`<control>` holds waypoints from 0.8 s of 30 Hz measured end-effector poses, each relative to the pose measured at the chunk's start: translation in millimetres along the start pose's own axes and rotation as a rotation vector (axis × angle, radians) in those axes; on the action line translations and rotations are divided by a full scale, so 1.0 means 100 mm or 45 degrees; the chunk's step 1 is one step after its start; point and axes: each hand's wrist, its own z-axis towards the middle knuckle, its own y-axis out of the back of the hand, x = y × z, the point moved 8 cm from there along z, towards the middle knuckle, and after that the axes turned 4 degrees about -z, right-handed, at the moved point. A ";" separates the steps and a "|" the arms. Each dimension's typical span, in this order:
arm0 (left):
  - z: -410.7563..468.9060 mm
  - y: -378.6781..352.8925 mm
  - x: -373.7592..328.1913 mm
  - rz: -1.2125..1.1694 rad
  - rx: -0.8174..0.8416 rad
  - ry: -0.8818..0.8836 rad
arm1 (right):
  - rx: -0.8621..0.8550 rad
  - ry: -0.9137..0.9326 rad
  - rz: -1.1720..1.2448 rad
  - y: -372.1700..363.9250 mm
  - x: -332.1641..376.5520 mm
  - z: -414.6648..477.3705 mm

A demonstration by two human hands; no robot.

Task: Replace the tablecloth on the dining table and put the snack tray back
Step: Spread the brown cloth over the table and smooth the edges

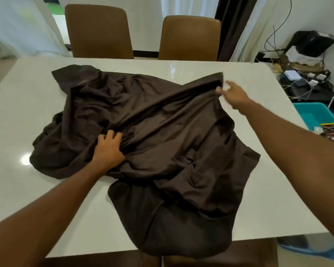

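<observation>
White glossy table (181,66), bare at the edges, reflecting a ceiling light at near left. Two brown chairs (98,31) against the far side, white curtains behind, a dark drape at right. One teal tub (312,114) on the floor right of the table, beside tangled cables and chargers; one yellow-and-black printed item just below it.

One dark brown tablecloth (152,135), crumpled in a heap across the table's middle, near corner hanging over the near edge.

Two hands. Left hand (108,149) on the heap's left part, grip curled into the folds, bunching fabric. Right hand (233,95) at the far right corner, blurred, grip apparently pinching the cloth's edge. Snack tray not in view.
</observation>
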 end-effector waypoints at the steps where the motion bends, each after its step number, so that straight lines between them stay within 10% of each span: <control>1: 0.01 0.04 0.11 0.016 0.009 0.054 | -0.032 -0.016 -0.263 -0.01 -0.22 -0.04; 7: -0.08 0.31 0.06 0.015 0.001 0.258 | 0.210 -0.347 -0.142 -0.30 -1.25 -0.70; 12: -0.28 0.52 -0.94 -0.370 -0.284 -0.100 | 0.381 -0.362 0.085 -0.63 -1.01 -1.04; 18: -0.21 0.91 -1.83 -1.003 -0.240 -0.147 | -0.283 0.407 0.266 -0.58 0.31 -1.65; 21: -0.03 0.96 -1.86 -1.055 0.112 0.040 | -0.064 0.912 -0.115 -1.11 0.82 -2.16; 24: -0.07 0.82 -1.62 -0.493 0.228 0.057 | 0.571 0.880 -0.087 -1.51 0.75 -2.29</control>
